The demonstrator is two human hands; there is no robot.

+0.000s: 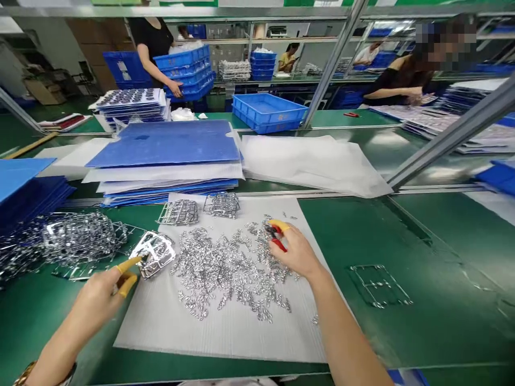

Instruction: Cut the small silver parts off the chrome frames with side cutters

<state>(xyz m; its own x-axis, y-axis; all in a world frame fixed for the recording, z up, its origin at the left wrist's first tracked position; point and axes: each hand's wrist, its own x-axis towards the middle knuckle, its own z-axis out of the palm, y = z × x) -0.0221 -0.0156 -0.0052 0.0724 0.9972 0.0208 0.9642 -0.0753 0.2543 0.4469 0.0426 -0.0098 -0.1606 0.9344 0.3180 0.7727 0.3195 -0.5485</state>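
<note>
My left hand (102, 297), with yellow finger cots, reaches toward a small stack of shiny chrome frames (155, 252) at the left edge of the white sheet (225, 343). Its index fingertip is at the stack, though contact is unclear; thumb and index finger are apart with nothing between them. My right hand (298, 249), also with a yellow finger cot, is closed around red-handled nippers (277, 238) whose jaws are partly hidden. Beneath and beside the nippers, many small shiny metallic pieces (225, 268) are spread over the sheet.
Two frame stacks (179, 212) sit at the sheet's back edge. A tangled heap of chrome frames (80, 238) lies left; a single frame (380, 287) lies right. Behind are stacked blue sheets (169, 145), a blue tray (267, 112) and a slanted metal post (450, 136). Other people work beyond.
</note>
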